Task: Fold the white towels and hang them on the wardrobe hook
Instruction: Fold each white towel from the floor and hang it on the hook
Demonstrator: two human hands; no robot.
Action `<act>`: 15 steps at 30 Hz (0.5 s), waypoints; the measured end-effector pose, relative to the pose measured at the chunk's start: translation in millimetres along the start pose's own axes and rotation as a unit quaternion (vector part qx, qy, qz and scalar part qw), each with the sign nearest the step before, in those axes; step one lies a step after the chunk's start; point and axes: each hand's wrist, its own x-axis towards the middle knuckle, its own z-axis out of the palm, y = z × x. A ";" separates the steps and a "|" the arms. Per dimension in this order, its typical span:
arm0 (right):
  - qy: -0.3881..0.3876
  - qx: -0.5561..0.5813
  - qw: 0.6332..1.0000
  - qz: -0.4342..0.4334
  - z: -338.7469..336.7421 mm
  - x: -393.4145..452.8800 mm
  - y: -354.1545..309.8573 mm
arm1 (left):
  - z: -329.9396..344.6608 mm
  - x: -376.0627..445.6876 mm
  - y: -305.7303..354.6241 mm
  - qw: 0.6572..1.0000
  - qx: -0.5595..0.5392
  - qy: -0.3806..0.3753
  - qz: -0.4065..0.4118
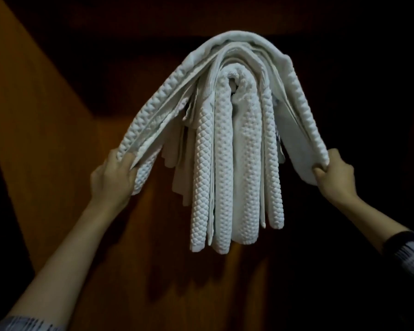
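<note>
Both forearms reach up into a dim wardrobe with brown wooden panels [46, 96]. Between the grips, folded white towels [234, 149] drape in an arch, ends hanging straight down. Left hand [112, 180] and right hand [335, 177] each pinch an outer waffle-textured edge, holding it splayed outward.

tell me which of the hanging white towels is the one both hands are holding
The outermost towel, draped over all the others. The left hand grips its left end and the right hand its right end, spreading it outward; the inner towels hang straight down, untouched.
</note>
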 end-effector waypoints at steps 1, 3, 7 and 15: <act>-0.004 -0.009 1.000 -0.006 -2.1 1.4 1.0 | 2.2 -4.5 6.2 1.000 -0.009 -0.022 -0.001; -0.006 -0.018 1.000 -0.010 -3.9 3.9 1.6 | 9.7 -10.5 23.4 0.997 -0.053 -0.052 -0.010; -0.023 0.009 0.999 -0.032 0.0 -3.0 5.8 | 25.1 -25.4 53.4 0.987 -0.157 -0.036 -0.017; -0.160 0.156 0.970 -0.092 63.5 -52.3 -29.9 | 52.4 -38.9 109.1 0.921 -0.284 -0.081 -0.253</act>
